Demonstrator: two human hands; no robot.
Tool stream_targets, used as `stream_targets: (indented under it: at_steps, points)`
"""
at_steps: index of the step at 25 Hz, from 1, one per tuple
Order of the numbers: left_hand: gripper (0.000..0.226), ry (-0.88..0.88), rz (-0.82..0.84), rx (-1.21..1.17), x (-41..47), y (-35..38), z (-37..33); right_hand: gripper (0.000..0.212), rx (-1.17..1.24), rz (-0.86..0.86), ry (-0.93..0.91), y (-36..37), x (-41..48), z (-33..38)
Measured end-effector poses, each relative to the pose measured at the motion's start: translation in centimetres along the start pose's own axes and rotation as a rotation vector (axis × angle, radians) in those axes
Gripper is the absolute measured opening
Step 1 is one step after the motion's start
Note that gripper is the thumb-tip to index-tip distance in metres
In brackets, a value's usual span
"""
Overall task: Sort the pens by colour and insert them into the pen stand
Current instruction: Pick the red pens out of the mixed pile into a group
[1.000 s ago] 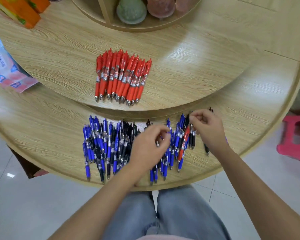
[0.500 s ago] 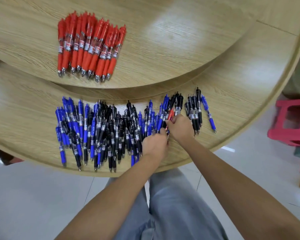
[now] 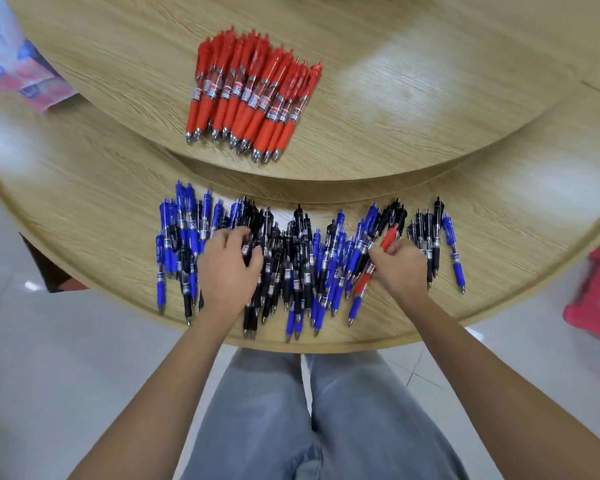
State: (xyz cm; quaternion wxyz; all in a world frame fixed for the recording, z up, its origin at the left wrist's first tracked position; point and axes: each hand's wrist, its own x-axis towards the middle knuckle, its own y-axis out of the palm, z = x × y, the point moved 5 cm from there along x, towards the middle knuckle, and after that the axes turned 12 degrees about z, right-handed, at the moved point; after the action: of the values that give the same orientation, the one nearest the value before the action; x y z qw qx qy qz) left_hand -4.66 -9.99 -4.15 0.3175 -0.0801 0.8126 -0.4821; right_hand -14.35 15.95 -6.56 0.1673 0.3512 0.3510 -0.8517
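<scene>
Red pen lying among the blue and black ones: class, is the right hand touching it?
Touching. In the head view the right hand pinches the red pen at its middle; both ends stick out.

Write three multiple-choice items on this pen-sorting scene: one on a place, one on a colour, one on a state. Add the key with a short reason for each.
1. Where does the pile of red pens lie?
A. On the upper tier
B. On the floor
C. On the person's lap

2. What colour is the pen that the right hand grips?
A. Blue
B. Black
C. Red

3. Where is the left hand?
A. Down on the mixed blue and black pens
B. Raised over the red pile
C. Off the table, at the person's side

Key:
1 A: the pile sits on the raised wooden level, behind the curved step.
2 C: the red pen sticks out above and below the fingers.
3 A: its fingers lie among the pens on the lower tier.
</scene>
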Motion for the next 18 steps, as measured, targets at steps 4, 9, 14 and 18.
stream_targets:
  at_steps: [4,9,14,18]
  points:
    - [0.066,-0.167,0.178,0.114,1.2,1.1,4.5,0.019,0.070,-0.017,-0.078,0.6,-1.3,2.4]
    - [0.072,-0.058,0.225,0.106,-1.4,3.4,2.6,0.008,0.145,0.112,-0.117,3.5,-2.5,6.2]
    - [0.076,0.006,0.264,0.108,-2.7,4.3,2.5,0.007,0.166,0.217,-0.182,6.4,-3.6,9.7]
    - [0.075,0.123,0.325,0.137,-3.4,4.2,2.6,0.004,0.137,0.312,-0.206,7.6,-5.1,11.3]
